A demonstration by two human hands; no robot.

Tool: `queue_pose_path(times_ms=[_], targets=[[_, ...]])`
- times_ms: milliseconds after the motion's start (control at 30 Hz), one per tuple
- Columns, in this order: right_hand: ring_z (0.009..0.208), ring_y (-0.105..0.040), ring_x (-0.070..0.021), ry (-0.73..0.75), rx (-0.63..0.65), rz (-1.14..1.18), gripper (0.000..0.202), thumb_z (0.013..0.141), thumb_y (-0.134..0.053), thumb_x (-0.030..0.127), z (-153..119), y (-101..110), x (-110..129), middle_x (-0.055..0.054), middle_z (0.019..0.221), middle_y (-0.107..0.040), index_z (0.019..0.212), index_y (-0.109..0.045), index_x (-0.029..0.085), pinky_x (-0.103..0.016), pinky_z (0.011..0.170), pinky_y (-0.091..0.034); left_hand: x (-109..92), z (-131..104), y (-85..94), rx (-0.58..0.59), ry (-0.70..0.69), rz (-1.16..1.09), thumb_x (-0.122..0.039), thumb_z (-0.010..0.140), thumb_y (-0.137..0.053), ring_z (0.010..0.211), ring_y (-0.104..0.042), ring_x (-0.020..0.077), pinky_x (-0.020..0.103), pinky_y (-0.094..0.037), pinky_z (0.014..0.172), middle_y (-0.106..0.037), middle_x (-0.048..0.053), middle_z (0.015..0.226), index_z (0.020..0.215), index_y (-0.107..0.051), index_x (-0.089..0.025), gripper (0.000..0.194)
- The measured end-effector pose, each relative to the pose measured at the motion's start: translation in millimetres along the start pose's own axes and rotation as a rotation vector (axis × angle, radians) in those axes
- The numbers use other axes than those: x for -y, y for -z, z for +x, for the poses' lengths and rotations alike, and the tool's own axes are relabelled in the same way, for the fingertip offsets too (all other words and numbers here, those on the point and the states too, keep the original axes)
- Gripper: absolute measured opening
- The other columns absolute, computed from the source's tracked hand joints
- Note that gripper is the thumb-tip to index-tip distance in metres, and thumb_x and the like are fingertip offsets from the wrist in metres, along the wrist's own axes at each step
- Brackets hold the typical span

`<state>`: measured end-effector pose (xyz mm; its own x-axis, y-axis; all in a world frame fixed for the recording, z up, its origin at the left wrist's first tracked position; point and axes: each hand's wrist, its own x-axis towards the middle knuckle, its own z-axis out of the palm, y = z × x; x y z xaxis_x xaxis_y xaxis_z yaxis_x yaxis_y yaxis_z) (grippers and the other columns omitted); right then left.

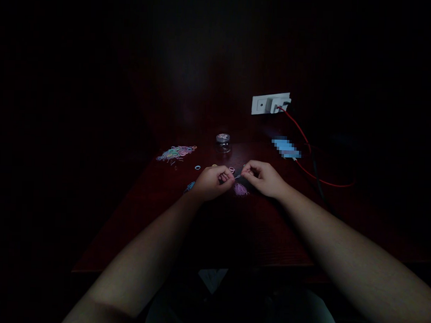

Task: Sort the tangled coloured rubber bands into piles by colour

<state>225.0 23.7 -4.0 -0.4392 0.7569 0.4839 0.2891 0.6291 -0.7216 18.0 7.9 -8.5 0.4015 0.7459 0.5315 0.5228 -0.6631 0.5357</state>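
Between my hands, a small pale band (pixel 237 176) is stretched, pinched at its left end by my left hand (pixel 216 181) and at its right end by my right hand (pixel 260 176). Just below the band lies a pile of purple bands (pixel 241 189). Blue bands (pixel 190 186) sit beside my left wrist, partly hidden by it. Behind my fingers are a pink band (pixel 231 170) and, half covered, a yellowish one (pixel 214 166). A single light blue band (pixel 197 167) rests farther left.
A mixed heap of coloured bands (pixel 176 153) lies at the table's back left. A clear lidded jar (pixel 223 143) stands behind my hands. At the right, a blurred phone (pixel 285 147) connects by a red cable (pixel 301 129) to a wall socket (pixel 262 104). The surroundings are dark.
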Motion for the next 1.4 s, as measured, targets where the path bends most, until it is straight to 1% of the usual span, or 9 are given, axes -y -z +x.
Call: queue_pose_path(times_ms=[133, 233, 300, 500, 767, 933, 1033, 1267, 1400], targets=[[0.055, -0.046, -0.0098, -0.010, 0.050, 0.041, 0.021, 0.079, -0.062, 0.033, -1.6, -0.8, 1.8, 0.001, 0.064, -0.053, 0.086, -0.062, 0.014, -0.023, 0.052, -0.038, -1.8, 0.3, 0.1, -0.004, 0.000, -0.006, -0.025, 0.078, -0.061, 0.062, -0.058, 0.0102, 0.022, -0.048, 0.060, -0.065, 0.002, 0.071, 0.078, -0.064, -0.016, 0.010], [0.055, -0.045, -0.0098, -0.002, 0.082, 0.020, 0.019, 0.080, -0.060, 0.032, -1.9, -1.4, 2.0, 0.001, 0.062, -0.052, 0.082, -0.063, 0.013, -0.023, 0.052, -0.037, -4.0, 0.6, 0.5, 0.001, 0.003, -0.024, -0.024, 0.078, -0.061, 0.062, -0.058, 0.0099, 0.021, -0.048, 0.060, -0.064, 0.001, 0.069, 0.077, -0.063, -0.015, 0.009], [0.055, -0.045, -0.0100, 0.009, 0.077, -0.004, 0.019, 0.081, -0.058, 0.032, -1.4, -1.7, 0.7, 0.001, 0.062, -0.052, 0.079, -0.062, 0.014, -0.023, 0.052, -0.036, -4.4, 0.8, 0.5, 0.007, 0.003, -0.033, -0.024, 0.078, -0.061, 0.061, -0.058, 0.0097, 0.021, -0.048, 0.059, -0.064, 0.001, 0.069, 0.077, -0.063, -0.015, 0.008], [0.058, -0.045, -0.0108, 0.026, 0.064, -0.045, 0.019, 0.083, -0.055, 0.031, -0.4, -1.6, -1.9, 0.000, 0.064, -0.053, 0.081, -0.062, 0.014, -0.024, 0.055, -0.037, -4.2, 0.8, -0.2, 0.004, 0.017, -0.033, -0.024, 0.077, -0.061, 0.061, -0.058, 0.0098, 0.021, -0.049, 0.059, -0.064, 0.001, 0.069, 0.078, -0.064, -0.015, 0.009], [0.060, -0.049, -0.0119, 0.037, 0.050, -0.136, 0.016, 0.084, -0.054, 0.027, 0.4, 0.4, 0.4, -0.001, 0.065, -0.057, 0.080, -0.063, 0.014, -0.025, 0.058, -0.038, -8.0, -0.9, 0.7, 0.074, 0.013, -0.061, -0.023, 0.077, -0.061, 0.063, -0.059, 0.0099, 0.021, -0.049, 0.059, -0.065, 0.002, 0.072, 0.079, -0.064, -0.016, 0.008], [0.063, -0.052, -0.0123, 0.072, 0.036, -0.200, 0.013, 0.082, -0.055, 0.023, 0.8, 2.8, -0.5, -0.003, 0.072, -0.061, 0.080, -0.064, 0.014, -0.025, 0.059, -0.039, -0.6, -0.9, -0.7, 0.031, 0.018, -0.042, -0.025, 0.079, -0.060, 0.063, -0.059, 0.0099, 0.022, -0.049, 0.060, -0.065, 0.003, 0.072, 0.081, -0.064, -0.015, 0.011], [0.066, -0.055, -0.0131, 0.073, 0.052, -0.213, 0.013, 0.081, -0.055, 0.022, 0.8, 4.1, -0.8, -0.004, 0.076, -0.063, 0.082, -0.065, 0.014, -0.025, 0.061, -0.041, 1.2, -1.0, -1.2, 0.028, 0.030, -0.050, -0.026, 0.079, -0.060, 0.062, -0.058, 0.0095, 0.021, -0.049, 0.060, -0.066, 0.003, 0.072, 0.081, -0.064, -0.015, 0.012], [0.067, -0.055, -0.0130, 0.049, 0.103, -0.251, 0.014, 0.081, -0.055, 0.019, 1.0, 6.5, -0.5, -0.004, 0.077, -0.063, 0.082, -0.067, 0.014, -0.026, 0.064, -0.042, -2.9, -0.9, 0.3, 0.037, 0.030, -0.054, -0.026, 0.079, -0.060, 0.064, -0.059, 0.0097, 0.021, -0.049, 0.061, -0.065, 0.003, 0.073, 0.081, -0.064, -0.014, 0.013], [0.068, -0.056, -0.0129, 0.039, 0.156, -0.249, 0.014, 0.081, -0.055, 0.020, 1.0, 5.5, -5.0, -0.004, 0.078, -0.063, 0.081, -0.068, 0.015, -0.025, 0.065, -0.042, -2.8, -0.7, 0.3, 0.051, 0.035, -0.067, -0.026, 0.078, -0.060, 0.064, -0.059, 0.0098, 0.021, -0.050, 0.062, -0.065, 0.003, 0.074, 0.081, -0.064, -0.014, 0.013]])
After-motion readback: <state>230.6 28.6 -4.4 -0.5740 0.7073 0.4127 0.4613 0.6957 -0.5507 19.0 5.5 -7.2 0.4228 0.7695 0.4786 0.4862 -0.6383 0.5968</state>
